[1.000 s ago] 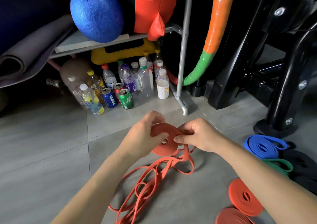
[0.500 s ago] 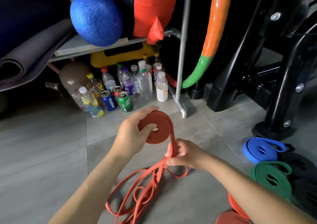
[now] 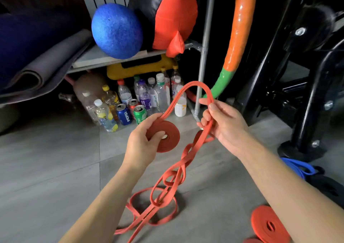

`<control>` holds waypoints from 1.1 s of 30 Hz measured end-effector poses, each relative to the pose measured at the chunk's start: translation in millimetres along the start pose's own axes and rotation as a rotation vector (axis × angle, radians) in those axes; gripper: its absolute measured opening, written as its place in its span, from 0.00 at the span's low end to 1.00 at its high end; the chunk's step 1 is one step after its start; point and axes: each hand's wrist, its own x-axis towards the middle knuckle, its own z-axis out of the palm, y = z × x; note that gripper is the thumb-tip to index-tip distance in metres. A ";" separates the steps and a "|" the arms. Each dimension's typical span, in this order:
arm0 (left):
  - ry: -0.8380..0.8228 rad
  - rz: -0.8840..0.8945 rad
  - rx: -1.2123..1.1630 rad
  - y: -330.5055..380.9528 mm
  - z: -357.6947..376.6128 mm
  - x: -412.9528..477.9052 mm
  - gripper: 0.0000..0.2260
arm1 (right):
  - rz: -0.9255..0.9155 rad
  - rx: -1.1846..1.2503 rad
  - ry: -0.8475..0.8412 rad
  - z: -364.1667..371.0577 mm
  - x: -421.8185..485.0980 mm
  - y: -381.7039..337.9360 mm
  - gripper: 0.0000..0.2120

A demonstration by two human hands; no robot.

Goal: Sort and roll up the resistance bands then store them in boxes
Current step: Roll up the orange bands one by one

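Up close, the left hand (image 3: 141,146) grips the coil (image 3: 168,140), the rolled part of an orange band (image 3: 186,155). Its thumb presses on the coil's face beside the centre hole, and its fingers curl round behind the rim. From the top of the coil two strands arch up in a loop (image 3: 197,84) and come down into the right hand (image 3: 225,125), which pinches them between thumb and fingers. Both hands are held above the floor (image 3: 46,177). Below the right hand the band hangs twisted and ends in tangled loops on the tiles. At lower right a roll (image 3: 268,224) of orange band lies flat. A blue band (image 3: 299,168) lies further back, near the black machine base (image 3: 301,149). Beyond the hands, bottles (image 3: 160,94) and cans (image 3: 123,114) stand under a shelf (image 3: 96,58) that bears a blue ball (image 3: 117,30).
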 end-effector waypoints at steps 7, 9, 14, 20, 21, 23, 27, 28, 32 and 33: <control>0.073 -0.002 -0.047 5.9 -5.6 5.7 0.22 | -0.096 -0.997 -0.174 -4.9 0.5 4.9 0.13; 0.077 -0.003 -0.048 4.8 -8.3 5.5 0.23 | -0.055 -0.904 -0.134 -5.5 0.2 3.9 0.13; 0.069 0.001 -0.055 2.6 -7.3 3.9 0.22 | -0.242 -0.119 0.007 -1.2 17.9 -43.2 0.04; 0.166 -0.001 -0.094 6.0 -8.2 11.0 0.23 | 0.024 -0.909 -0.100 -18.9 -2.5 30.7 0.07; 0.183 -0.001 -0.086 3.0 -10.5 11.3 0.23 | 0.069 -1.014 -0.120 -27.5 -8.4 46.1 0.09; 0.177 -0.032 -0.067 -4.2 -10.9 7.1 0.23 | 0.109 -1.248 -0.091 -41.0 -16.0 68.6 0.11; 0.224 -0.120 -0.109 -11.9 -12.4 1.3 0.22 | 0.266 -1.602 -0.092 -60.1 -26.1 104.9 0.10; 0.252 -0.128 -0.139 -11.0 -15.1 3.2 0.22 | 0.314 -1.586 -0.114 -67.6 -30.0 114.7 0.11; 0.261 -0.140 -0.162 -10.1 -20.6 4.6 0.22 | 0.428 -1.374 -0.061 -83.6 -20.3 109.0 0.13; 0.260 -0.151 -0.169 -11.6 -20.2 3.4 0.21 | 0.397 -1.233 0.084 -81.4 -10.0 97.4 0.12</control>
